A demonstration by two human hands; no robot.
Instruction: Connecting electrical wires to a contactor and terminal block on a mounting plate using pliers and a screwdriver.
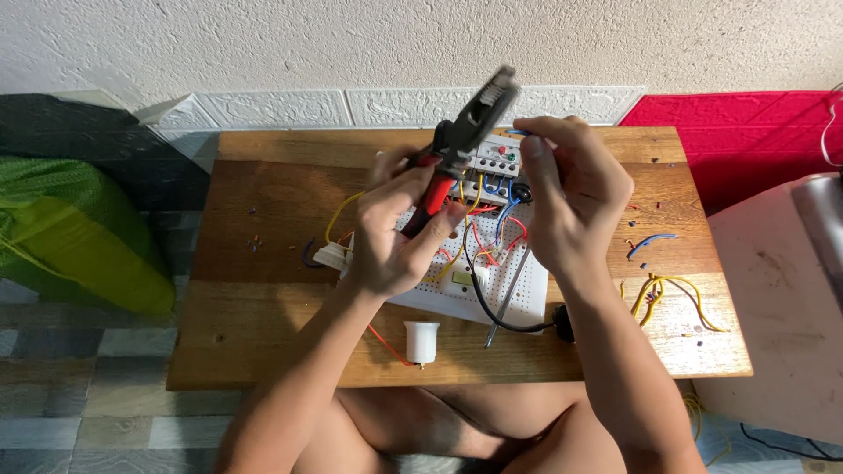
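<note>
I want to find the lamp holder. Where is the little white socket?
In the head view, the small white plastic lamp socket stands on the wooden table near its front edge, just below the white perforated board, between the person's forearms.

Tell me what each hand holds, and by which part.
The left hand grips red-handled pliers by the handles. The right hand pinches the end of a thin blue wire.

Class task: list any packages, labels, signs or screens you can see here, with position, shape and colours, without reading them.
Label: small pale yellow-green rectangle on the white perforated board, just right of the left hand.
No packages, signs or screens in view.
</note>
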